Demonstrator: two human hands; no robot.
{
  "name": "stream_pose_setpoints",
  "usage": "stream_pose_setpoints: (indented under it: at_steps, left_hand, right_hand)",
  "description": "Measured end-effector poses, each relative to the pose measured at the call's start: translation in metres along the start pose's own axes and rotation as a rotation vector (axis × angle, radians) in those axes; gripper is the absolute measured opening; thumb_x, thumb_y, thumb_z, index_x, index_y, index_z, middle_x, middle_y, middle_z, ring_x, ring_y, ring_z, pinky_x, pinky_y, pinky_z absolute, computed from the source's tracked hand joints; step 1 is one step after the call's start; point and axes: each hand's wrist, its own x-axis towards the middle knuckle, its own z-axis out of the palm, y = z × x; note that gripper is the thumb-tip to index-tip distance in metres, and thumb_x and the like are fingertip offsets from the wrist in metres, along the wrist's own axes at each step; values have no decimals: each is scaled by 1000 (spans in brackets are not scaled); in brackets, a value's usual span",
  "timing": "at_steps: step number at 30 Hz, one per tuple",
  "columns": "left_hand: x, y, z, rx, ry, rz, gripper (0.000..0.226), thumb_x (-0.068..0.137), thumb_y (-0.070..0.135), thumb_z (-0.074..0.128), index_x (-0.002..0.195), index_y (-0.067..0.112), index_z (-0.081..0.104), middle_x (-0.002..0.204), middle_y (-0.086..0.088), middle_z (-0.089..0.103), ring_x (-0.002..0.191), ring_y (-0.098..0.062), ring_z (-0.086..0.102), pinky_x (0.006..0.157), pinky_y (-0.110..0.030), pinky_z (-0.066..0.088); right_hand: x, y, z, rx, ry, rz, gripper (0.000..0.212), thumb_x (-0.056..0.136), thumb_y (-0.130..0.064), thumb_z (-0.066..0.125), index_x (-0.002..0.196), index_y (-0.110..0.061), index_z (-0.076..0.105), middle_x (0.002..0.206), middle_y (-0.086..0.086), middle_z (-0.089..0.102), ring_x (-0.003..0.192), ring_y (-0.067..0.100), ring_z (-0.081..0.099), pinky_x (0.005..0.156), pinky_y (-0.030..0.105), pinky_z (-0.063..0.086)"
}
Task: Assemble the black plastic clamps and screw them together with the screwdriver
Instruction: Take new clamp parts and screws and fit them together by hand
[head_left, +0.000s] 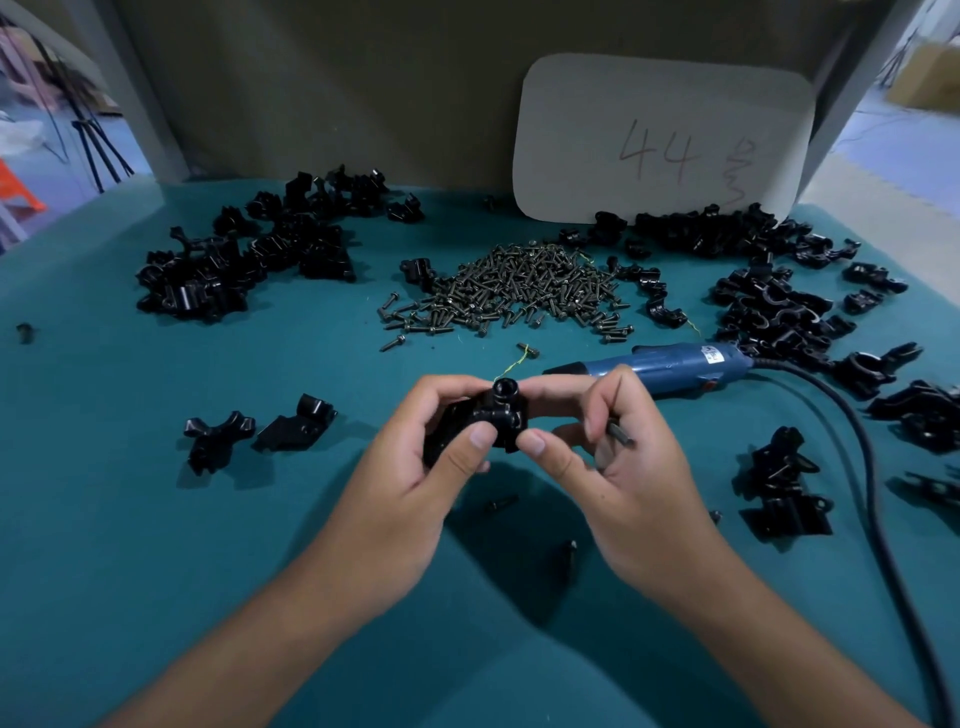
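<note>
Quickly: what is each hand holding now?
Left hand: holds the black clamp.
Right hand: holds the clamp too, with a screw between its fingers.

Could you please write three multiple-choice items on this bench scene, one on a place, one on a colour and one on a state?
1. Where does the screwdriver lie?
A. on the table beyond the hands
B. in the right hand
C. on the screw pile

2. What colour is the screwdriver body?
A. red
B. blue
C. yellow

3. What is the left hand doing?
A. resting flat
B. hanging idle
C. gripping a black clamp

Answers:
1 A, it rests on the teal table behind the right hand.
2 B, its casing is blue.
3 C, its fingers curl round the clamp.
</note>
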Motion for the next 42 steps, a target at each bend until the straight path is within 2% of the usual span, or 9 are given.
stream_pose_setpoints:
  at_steps: [3,7,12,15,18,23,27,34,42]
  left_hand:
    - [-1,1,4,-69,-9,16,22,96,47,59,116,40,60,115,9,67,105,-16,68,83,-30,59]
    - [-4,2,3,-27,-6,27,31,94,57,59,122,45,57,118,8,67,97,-19,70,87,-25,55]
    - [-3,0,3,-26,18,27,31,92,58,62,121,44,58,115,7,68,97,-19,71,88,-28,55]
    - [-2,-1,3,-20,34,30,31,93,57,61,120,41,59,116,7,67,102,-18,69,91,-36,56]
    - [-3,-1,2,-9,35,27,32,93,57,61,121,40,59,117,8,67,109,-19,67,95,-46,53]
    - [-3,0,2,10,29,24,27,95,51,60,119,40,59,117,8,68,110,-18,66,96,-41,54]
    - [-3,0,3,-5,32,17,26,94,49,60,118,40,60,116,8,68,108,-18,67,95,-40,54]
    - [-3,1,4,17,39,31,26,95,46,59,120,41,60,119,9,68,113,-17,66,94,-26,53]
    - [-3,1,5,2,33,26,28,94,46,60,122,42,60,120,8,67,112,-18,67,91,-24,54]
  right_hand:
    - [0,-1,0,10,9,-4,36,91,-47,70,84,-31,38,122,-3,71,124,24,63,95,36,53]
    - [1,-2,-2,3,12,-17,37,91,-41,71,86,-25,38,123,3,69,122,30,63,98,47,49]
    - [-1,-5,-2,0,5,-9,37,90,-37,73,84,-27,37,118,-1,71,120,28,64,98,47,49]
    - [0,-4,-2,-7,-6,4,35,89,-27,71,84,-24,36,117,-1,72,119,27,64,96,46,51]
    - [1,-5,-2,-5,-2,6,34,88,-27,71,82,-26,37,116,-3,72,118,23,65,95,41,53]
    - [1,-4,-1,-11,-4,8,34,88,-28,71,83,-26,37,116,-4,72,119,24,65,95,44,52]
    - [1,-3,0,3,-1,6,37,88,-38,74,83,-29,38,117,-4,72,118,23,65,94,39,53]
    - [0,-3,0,-5,12,13,33,86,-29,72,82,-30,39,115,-6,73,117,19,66,92,31,52]
    - [0,-4,0,-24,22,7,35,86,-28,73,81,-30,38,114,-4,74,116,23,66,94,44,50]
